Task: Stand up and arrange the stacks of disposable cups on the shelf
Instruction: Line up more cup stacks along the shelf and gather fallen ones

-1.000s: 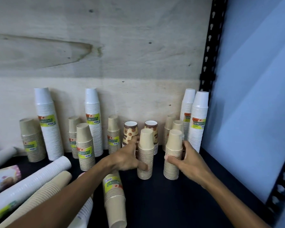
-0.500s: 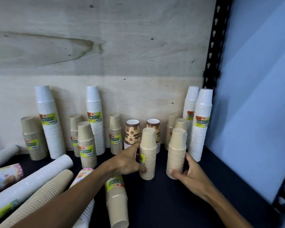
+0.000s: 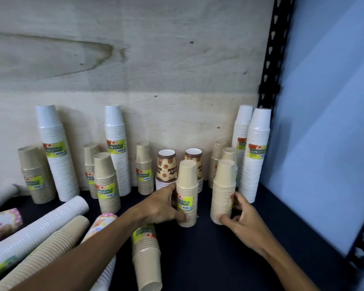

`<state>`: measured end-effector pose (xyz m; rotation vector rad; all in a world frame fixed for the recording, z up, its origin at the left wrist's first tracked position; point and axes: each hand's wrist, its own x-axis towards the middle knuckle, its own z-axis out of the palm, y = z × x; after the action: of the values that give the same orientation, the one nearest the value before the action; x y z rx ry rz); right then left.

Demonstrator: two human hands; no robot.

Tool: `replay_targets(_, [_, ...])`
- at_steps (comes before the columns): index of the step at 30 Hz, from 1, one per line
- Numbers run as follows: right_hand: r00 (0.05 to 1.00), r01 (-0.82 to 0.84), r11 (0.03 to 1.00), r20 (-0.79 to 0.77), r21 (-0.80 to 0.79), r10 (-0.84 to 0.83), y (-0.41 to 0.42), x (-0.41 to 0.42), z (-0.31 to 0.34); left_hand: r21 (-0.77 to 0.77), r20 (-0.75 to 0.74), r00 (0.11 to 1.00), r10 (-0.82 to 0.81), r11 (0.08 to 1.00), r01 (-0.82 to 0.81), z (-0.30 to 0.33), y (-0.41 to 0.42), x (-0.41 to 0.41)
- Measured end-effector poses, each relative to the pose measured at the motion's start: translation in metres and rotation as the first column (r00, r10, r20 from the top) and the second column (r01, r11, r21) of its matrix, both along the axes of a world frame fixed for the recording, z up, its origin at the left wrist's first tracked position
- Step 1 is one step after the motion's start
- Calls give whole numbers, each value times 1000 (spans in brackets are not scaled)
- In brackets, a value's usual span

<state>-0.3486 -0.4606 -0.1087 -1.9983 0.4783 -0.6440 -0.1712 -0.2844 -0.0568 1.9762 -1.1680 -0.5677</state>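
The left hand holds a short stack of tan paper cups low on its left side, the thumb curled to the front near the base and the fingers hidden behind. The right hand holds a second tan stack, thumb at the foot of the stack and fingers curled on its right side. Both stacks stand upright, mouths down, on the dark shelf board, a little apart from each other, in front of the two brown patterned cup stacks at 12 o'clock.

I judge these stacks are very light and a little springy: nested paper cups in thin film, stiff along the length but easy to dent if squeezed hard. The film looks smooth, so it may slide in the fingers. A stack of this kind tips easily when pushed near the top, so the good place to hold is low, near the wide foot (as both hands do now), and to slide it and not lift it.

Tall white cup stacks stand at 2 o'clock against the right end, and others at 10 o'clock by the plywood back wall. Much work remains, I think: at 6 o'clock a tan stack lies on its side under the left forearm, and at 8 o'clock lie a long white stack, a long tan stack and a pink patterned stack. The long ones will bend in the middle, so two hands are better for them
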Motion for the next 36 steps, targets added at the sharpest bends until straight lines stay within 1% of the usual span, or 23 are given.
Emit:
replay_targets(3, [1000,4,1000,-1,-14,-4,-2,0,-1,23,37,999,-22,1000,21,2,0,1])
replay_targets(6, [1000,-7,1000,-20,-19,7,-4,0,-4,21,30,999,-21,1000,21,1,-1,0])
replay_targets(10, [999,50,999,-9,-8,-50,-4,2,-5,30,20,999,-40,999,39,0,-4,-2])
replay_targets(13, [998,55,998,-19,-6,-55,-4,2,-5,59,62,996,-59,997,55,-1,-4,0])
replay_targets(16, [997,61,998,-49,-27,-62,-4,2,-6,60,92,995,-37,998,32,-4,-5,4])
replay_targets(19, [996,82,996,-43,-36,-83,-3,1,-6,67,116,993,-29,998,22,-7,-8,5])
replay_targets(23, [996,70,997,-49,-32,-72,-3,2,-6,78,145,988,-59,996,49,-7,-11,2])
replay_targets(36, [994,113,993,15,-39,-112,-5,3,-8,53,167,986,-17,999,8,-8,-22,-6])
